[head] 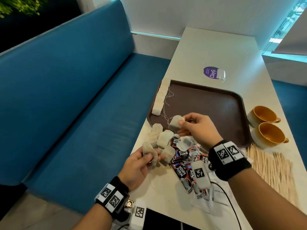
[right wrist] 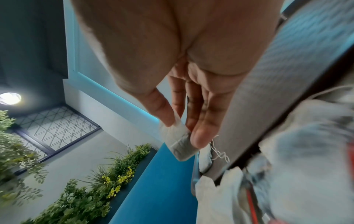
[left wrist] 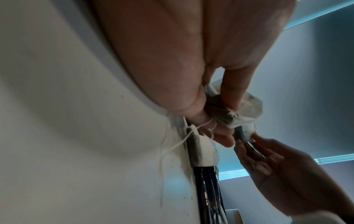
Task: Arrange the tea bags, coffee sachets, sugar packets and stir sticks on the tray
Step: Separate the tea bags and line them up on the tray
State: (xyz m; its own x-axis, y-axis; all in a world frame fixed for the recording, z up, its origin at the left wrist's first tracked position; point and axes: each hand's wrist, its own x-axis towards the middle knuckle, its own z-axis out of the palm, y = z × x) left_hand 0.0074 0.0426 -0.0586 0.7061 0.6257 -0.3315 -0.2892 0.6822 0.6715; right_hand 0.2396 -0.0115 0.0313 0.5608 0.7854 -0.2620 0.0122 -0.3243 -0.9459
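A dark brown tray (head: pixel 207 103) lies on the pale table, with a row of tea bags (head: pixel 161 97) lined along its left rim. My right hand (head: pixel 194 128) pinches one tea bag (head: pixel 175 124) (right wrist: pixel 179 144) above the tray's near left corner. My left hand (head: pixel 139 165) grips another tea bag (head: pixel 150 153) (left wrist: pixel 237 109) at the table's left edge. Between the hands lies a heap of loose tea bags (head: pixel 163 140) and red-black coffee sachets (head: pixel 182 168). Wooden stir sticks (head: pixel 272 170) are spread at the right. White sugar packets (head: pixel 217 195) lie partly under my right forearm.
Two orange-lined cups (head: pixel 265 127) stand to the right of the tray. A purple sticker with a small clear holder (head: pixel 214 73) sits beyond the tray. A blue bench (head: pixel 74 97) runs along the table's left side. A black cable (head: pixel 230 203) trails from my right wrist.
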